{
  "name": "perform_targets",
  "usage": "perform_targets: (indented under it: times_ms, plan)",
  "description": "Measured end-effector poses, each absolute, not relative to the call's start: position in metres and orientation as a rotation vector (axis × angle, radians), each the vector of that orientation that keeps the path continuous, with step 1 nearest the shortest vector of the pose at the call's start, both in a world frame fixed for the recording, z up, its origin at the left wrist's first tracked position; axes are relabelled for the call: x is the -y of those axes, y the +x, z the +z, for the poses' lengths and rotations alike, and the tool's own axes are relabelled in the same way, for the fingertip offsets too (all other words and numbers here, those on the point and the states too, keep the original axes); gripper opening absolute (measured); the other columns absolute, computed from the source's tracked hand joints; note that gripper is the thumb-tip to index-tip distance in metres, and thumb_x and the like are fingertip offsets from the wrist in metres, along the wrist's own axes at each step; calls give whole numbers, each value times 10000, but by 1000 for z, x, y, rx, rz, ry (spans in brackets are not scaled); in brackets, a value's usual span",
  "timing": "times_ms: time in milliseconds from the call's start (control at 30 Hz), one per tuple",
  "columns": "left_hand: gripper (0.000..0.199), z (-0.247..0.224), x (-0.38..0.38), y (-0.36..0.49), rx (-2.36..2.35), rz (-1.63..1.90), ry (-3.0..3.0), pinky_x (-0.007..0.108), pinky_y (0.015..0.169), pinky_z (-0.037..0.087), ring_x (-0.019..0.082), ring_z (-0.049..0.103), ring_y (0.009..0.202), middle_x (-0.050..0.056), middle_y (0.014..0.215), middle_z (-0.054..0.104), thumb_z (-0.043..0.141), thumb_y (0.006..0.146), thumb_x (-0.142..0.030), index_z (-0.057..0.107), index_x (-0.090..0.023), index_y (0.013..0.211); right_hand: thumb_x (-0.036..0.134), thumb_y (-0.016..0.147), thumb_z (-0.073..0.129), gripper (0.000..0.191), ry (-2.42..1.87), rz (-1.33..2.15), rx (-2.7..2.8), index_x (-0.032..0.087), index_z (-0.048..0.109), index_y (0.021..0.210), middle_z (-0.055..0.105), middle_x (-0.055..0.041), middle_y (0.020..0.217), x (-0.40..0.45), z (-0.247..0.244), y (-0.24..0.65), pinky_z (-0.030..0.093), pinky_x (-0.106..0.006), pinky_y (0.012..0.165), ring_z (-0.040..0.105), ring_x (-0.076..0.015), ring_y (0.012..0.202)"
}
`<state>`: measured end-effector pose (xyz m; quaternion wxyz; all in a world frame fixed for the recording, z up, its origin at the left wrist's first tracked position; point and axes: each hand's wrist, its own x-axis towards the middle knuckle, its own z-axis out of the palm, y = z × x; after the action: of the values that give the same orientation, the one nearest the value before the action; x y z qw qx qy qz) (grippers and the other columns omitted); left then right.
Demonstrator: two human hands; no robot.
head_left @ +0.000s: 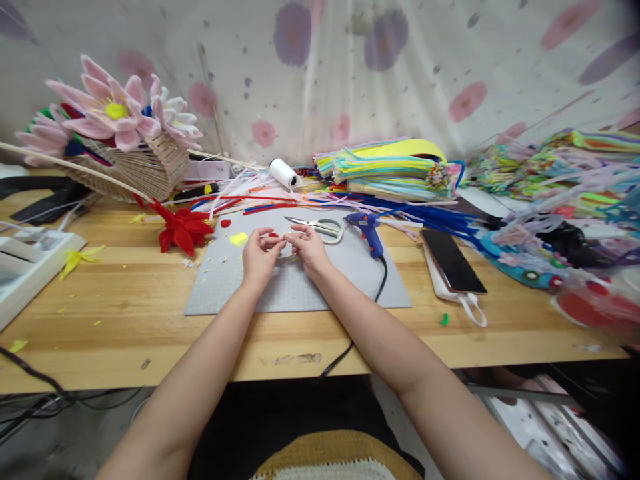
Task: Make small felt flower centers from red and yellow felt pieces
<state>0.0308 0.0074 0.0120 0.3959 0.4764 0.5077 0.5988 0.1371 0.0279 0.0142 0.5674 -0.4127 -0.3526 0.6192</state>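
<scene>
L hand [260, 260] & R hand [311, 252] nearly meet, fingers curled, can't tell if gripping, above gray mat [220, 293] on counter [135, 300], w/ sm. red pc. [273, 235] by fingertips, nearer L.

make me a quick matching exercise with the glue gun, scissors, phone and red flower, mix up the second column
Column one
1. glue gun
2. scissors
3. phone
4. red flower

Column two
A. lies on top of a white block, with a white cable nearby
B. rests on the wooden table, just left of the gray mat
C. has a blue body and a black cord
D. has pale loop handles and pointed metal blades

Right pairs: 1-C, 2-D, 3-A, 4-B
</scene>
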Motion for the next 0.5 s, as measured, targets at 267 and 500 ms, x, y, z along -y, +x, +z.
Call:
perform_targets:
  times_ms: [267, 500]
  plan:
    - [378, 11, -8, 24, -1371, 1539, 1236, 251, 573, 491, 112, 589, 571, -33, 668, 640, 691, 612, -231, 468, -199, 916, 244, 569, 712, 304, -1148, 1338, 1013, 183, 522, 798, 529, 87, 533, -32, 38, 171, 317, -183, 437, 418, -39, 422]
    - [350, 8, -9, 20, -1473, 1554, 1301, 250, 628, 458, 110, 586, 619, -34, 686, 626, 651, 633, -188, 444, -208, 914, 437, 682, 661, 307, -1341, 1241, 1821, 171, 626, 831, 666, -45, 782, -13, 74, 284, 409, -220, 527, 566, -105, 630]
